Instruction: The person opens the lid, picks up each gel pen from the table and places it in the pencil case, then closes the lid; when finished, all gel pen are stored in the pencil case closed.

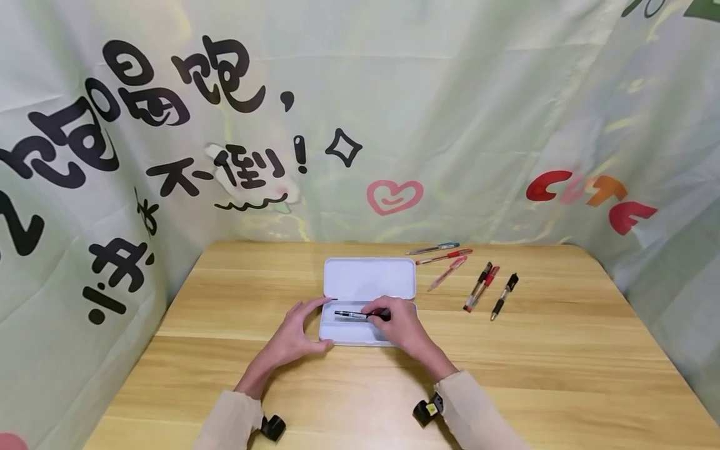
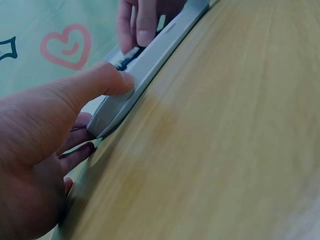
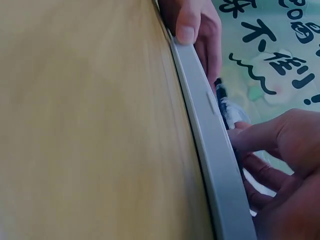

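A white pencil case point(image 1: 354, 335) lies on the wooden table with its lid point(image 1: 369, 278) folded back. My left hand point(image 1: 288, 336) holds the case by its left end; the left wrist view shows the thumb point(image 2: 120, 82) on the front wall and the other fingers around the end. Inside the case is a black pen point(image 1: 349, 314), lying lengthwise with its tip end to the left. My right hand point(image 1: 404, 325) pinches this pen near its dark right end, low over the tray. Part of the pen is hidden behind those fingers in the right wrist view.
Right of the case lie several pens: a blue one point(image 1: 433, 249), a red one point(image 1: 444, 257), a pink one point(image 1: 447, 274), a black and red pair side by side point(image 1: 481, 289), and a black pen point(image 1: 504, 297). A printed curtain point(image 1: 478, 125) hangs behind the table point(image 1: 562, 350).
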A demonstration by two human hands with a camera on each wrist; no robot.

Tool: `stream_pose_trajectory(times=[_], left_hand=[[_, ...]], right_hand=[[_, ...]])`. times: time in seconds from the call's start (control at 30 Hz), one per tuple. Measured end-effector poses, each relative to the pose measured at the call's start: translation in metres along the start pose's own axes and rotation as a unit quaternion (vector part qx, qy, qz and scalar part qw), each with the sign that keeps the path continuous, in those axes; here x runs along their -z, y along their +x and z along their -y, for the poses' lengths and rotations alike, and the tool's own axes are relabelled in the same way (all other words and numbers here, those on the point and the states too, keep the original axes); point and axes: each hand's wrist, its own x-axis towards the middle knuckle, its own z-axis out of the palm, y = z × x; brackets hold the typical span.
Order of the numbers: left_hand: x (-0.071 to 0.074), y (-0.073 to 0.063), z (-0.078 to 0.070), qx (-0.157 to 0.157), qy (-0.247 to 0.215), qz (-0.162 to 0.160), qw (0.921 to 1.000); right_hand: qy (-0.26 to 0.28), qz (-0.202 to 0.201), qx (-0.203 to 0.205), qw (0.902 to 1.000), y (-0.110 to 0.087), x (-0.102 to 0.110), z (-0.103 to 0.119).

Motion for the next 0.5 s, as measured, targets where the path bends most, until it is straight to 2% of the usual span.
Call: stream_pose_trajectory(times=[0.2,0.5], left_hand=[[-0.0007,0.0003,0.0,0.008,-0.004,0.002,1.0],[-0.0002,0.0005,0.0003,0.006,-0.009,0.003,0.9999]], right_hand=[[-0.01,0.016,-0.037,0.9991,-0.0001,-0.0032,0.0016],[-0.01,0.018,-0.036,0.9991,0.0007,-0.0032,0.0008]])
